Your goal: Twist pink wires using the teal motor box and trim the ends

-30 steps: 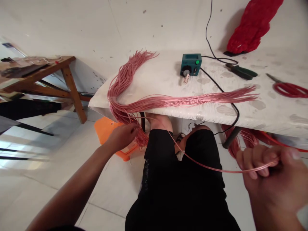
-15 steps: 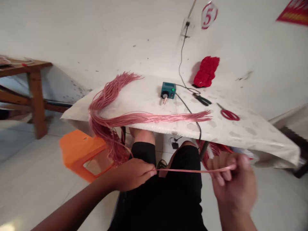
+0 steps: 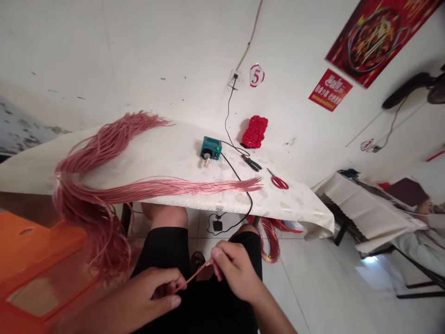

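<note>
A short length of pink cord [image 3: 196, 272] runs slantwise between my two hands, over my lap. My left hand [image 3: 153, 292] is curled round its lower end, the thumb slightly apart from the fingers. My right hand [image 3: 232, 266] pinches the upper end between thumb and fingertips. Beyond them, a long bundle of pink cords [image 3: 167, 188] lies along the table's front edge. It joins a thicker bunch [image 3: 107, 139] at a gathered band on the left, and loose strands hang below the tabletop there.
On the white-covered table [image 3: 174, 153] are a small teal motor box [image 3: 211, 147] with a black cable, pliers [image 3: 251, 162], red scissors [image 3: 278, 180] and a red fluffy bundle [image 3: 255, 132]. An orange stool [image 3: 41, 241] stands at left. Far right, a person sits by another table [image 3: 368, 204].
My hands have come closer together, so the cord span between them is much shorter and now slants. The view has swung right, bringing wall posters and a second table into sight.
</note>
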`<state>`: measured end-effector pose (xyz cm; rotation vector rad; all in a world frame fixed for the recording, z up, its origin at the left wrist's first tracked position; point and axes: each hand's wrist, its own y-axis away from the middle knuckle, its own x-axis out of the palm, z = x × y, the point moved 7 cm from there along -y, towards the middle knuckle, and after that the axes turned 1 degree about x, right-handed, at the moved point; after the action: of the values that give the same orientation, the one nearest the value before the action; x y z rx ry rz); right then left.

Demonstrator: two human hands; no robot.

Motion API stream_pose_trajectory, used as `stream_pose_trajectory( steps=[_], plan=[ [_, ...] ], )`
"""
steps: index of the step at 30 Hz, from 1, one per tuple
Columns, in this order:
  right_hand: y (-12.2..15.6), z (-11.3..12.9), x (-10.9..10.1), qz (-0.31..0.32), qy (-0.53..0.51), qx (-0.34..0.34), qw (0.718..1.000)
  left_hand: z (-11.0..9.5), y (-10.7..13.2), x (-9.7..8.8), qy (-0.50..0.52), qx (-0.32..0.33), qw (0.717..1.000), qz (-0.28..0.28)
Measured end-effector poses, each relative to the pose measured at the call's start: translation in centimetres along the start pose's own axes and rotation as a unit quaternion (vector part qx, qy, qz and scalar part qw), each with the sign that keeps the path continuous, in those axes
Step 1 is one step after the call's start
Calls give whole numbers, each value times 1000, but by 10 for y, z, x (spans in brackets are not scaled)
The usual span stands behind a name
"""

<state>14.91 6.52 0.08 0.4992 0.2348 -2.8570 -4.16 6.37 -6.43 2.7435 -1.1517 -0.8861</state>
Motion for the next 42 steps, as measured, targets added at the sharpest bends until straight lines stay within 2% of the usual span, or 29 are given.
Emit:
stream_pose_trajectory(
  steps=[3,6,9,12,16,22,27,33,38,42],
  plan=[
    [-2,-14,9,27,20,-1,999,-23,-19,18,105,36,994,23],
    [0,-20,6,26,23,-1,999,-47,-36,22,160,72,984,0],
    [1,-15,-7,-12,24,-12,1000,-64,-48,20,178,74,981,-32],
    [2,-12,-22,-54,10,-19,998,-75,-52,18,172,73,982,-37],
    [8,-21,-29,-70,-51,-1,996,-72,-49,18,156,41,986,-34],
    [14,-37,-24,-25,-118,9,993,-61,-48,23,142,6,989,-29],
    [12,-33,-18,12,-99,-20,995,-67,-52,25,170,7,983,-66],
    [12,-35,-20,28,-73,1,997,-70,-49,33,128,-1,990,-67],
    [12,-35,-18,50,-41,-3,998,-72,-49,30,108,6,991,-80],
    [13,-37,-13,62,-81,-2,995,-71,-47,29,123,19,990,-65]
  ],
)
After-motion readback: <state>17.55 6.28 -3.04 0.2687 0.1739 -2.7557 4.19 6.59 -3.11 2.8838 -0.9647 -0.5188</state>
